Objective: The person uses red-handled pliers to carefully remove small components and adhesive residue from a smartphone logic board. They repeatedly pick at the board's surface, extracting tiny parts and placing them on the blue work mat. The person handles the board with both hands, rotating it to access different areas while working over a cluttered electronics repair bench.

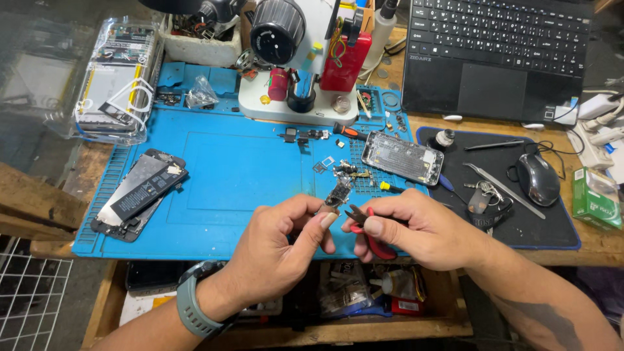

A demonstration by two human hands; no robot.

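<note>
Here, a small circuit board (338, 194) sits pinched between thumb and forefinger of the left hand (279, 244), held up just above the near edge of the blue mat (227, 169); the right hand (422, 231) is clenched around red-handled cutters (367, 227), whose dark tips meet the board's lower end. The cut looks best done with the left grip firm and close to the tips, so the board cannot twist; a light, slow squeeze seems wise, since the part is thin and would likely bend or crack under a hard bite; keeping both hands low over the mat should catch any loose piece.

Beyond the hands, an opened phone body (403, 157) lies at the mat's right edge; a dark screen with a battery (140, 192) rests at its left end; small screws and parts are scattered between them. A microscope base (296, 97) stands at the back, with a laptop (497, 55) beside it; a mouse (538, 179) and tweezers (504, 188) lie on a black pad (559, 234). The wooden surface (601, 250) is crowded, with an open drawer of oddments under the hands.
</note>
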